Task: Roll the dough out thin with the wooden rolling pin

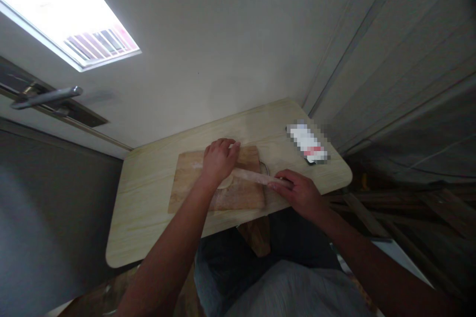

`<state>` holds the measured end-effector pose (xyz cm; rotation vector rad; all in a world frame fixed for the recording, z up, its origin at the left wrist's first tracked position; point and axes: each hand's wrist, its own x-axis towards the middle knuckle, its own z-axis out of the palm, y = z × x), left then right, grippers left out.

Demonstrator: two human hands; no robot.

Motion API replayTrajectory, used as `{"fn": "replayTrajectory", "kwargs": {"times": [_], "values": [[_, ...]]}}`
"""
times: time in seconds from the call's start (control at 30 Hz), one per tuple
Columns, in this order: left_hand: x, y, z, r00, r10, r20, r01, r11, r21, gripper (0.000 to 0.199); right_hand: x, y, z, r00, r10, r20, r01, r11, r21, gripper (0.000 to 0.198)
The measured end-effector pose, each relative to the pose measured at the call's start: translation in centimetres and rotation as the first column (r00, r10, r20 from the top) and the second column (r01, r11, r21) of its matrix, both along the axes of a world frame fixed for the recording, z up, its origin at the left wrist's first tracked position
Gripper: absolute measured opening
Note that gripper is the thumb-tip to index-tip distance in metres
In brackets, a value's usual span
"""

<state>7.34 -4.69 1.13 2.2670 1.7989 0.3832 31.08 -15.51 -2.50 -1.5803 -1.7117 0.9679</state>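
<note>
A wooden rolling pin slants across a floured cutting board. Its right end is in my right hand, fingers wrapped round it. The pin's other end reaches a thin, pale piece of dough, which lies partly under my left hand. The fingers of that hand are bent and close together over the dough, with a pale bit showing by the thumb. My left wrist and forearm hide part of the dough and board.
The board lies on a light wood-grain table with rounded corners. A blurred-out phone-like object rests at the table's right. Behind stands a pale door with a metal handle and a bright window. A metal loop sticks out from the board.
</note>
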Motion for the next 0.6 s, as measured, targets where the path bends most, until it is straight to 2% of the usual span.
{"fn": "replayTrajectory", "kwargs": {"times": [0.23,0.6], "values": [[0.0,0.1,-1.0,0.994,-0.060,-0.094,0.057,0.998,-0.040,0.047,-0.4,-0.2,0.0,0.998,0.014,0.068,-0.012,1.000,-0.023,0.037],[0.2,0.3,-1.5,0.984,-0.023,-0.175,0.011,0.998,-0.065,0.048,-0.4,-0.2,0.1,0.993,0.000,0.117,0.007,0.998,-0.060,0.040]]}}
